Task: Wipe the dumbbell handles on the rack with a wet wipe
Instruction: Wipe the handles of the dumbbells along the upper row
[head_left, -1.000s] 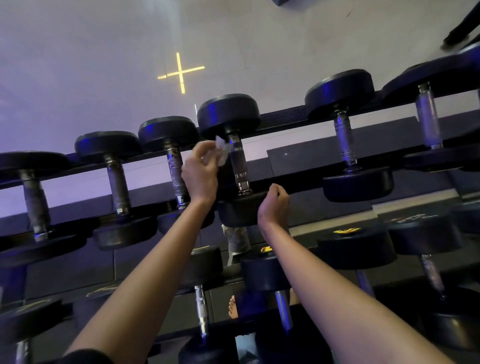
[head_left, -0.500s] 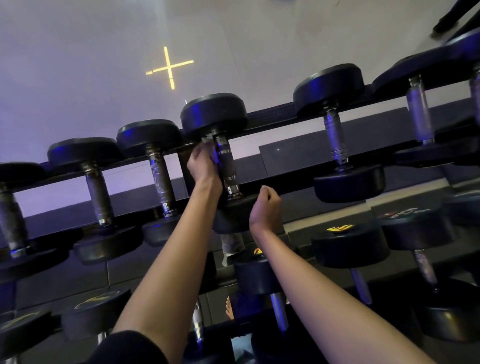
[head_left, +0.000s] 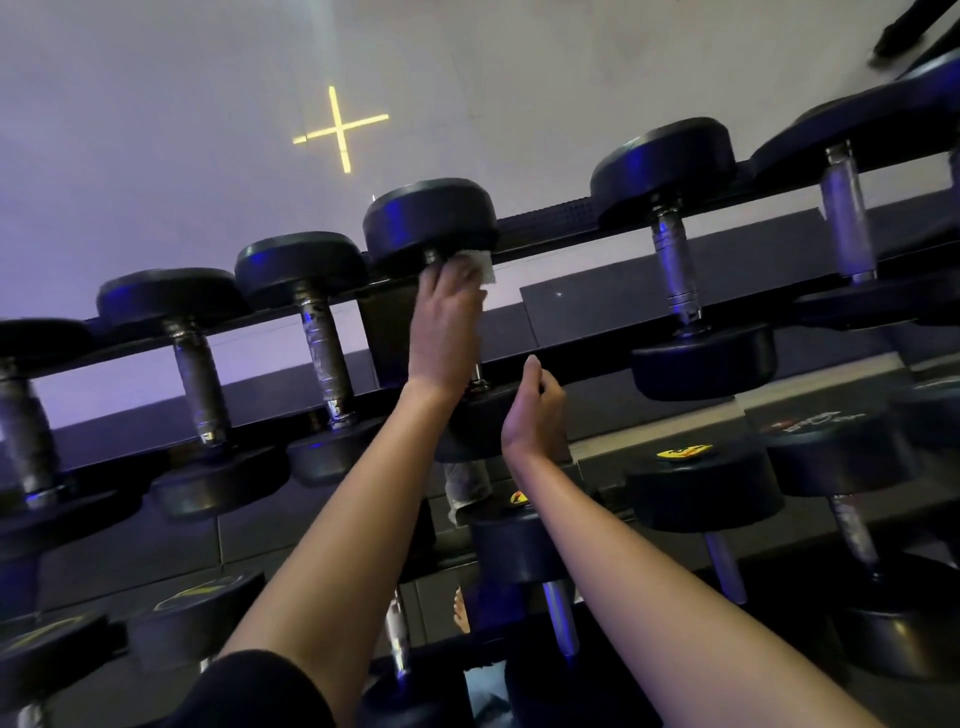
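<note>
- Dumbbell (head_left: 428, 218) has its long axis running from beside the right hand (head_left: 535, 410) away past the left hand (head_left: 447, 322), across the rack (head_left: 545, 218).
- Left hand clasps the wet wipe (head_left: 480, 265) around its handle (head_left: 477, 372).
- Right hand is loosely open, holding nothing.

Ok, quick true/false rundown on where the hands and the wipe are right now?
1. The left hand holds the wet wipe on a top-row dumbbell handle. True.
2. The wipe sits at the near end of that handle. False: it is up by the far head.
3. The right hand holds a second wipe. False: it holds nothing, and its fingers are loosely curled.
4. The right hand is beside the near head of the same dumbbell. True.
5. That dumbbell is off the rack. False: it lies across the rack.
</note>
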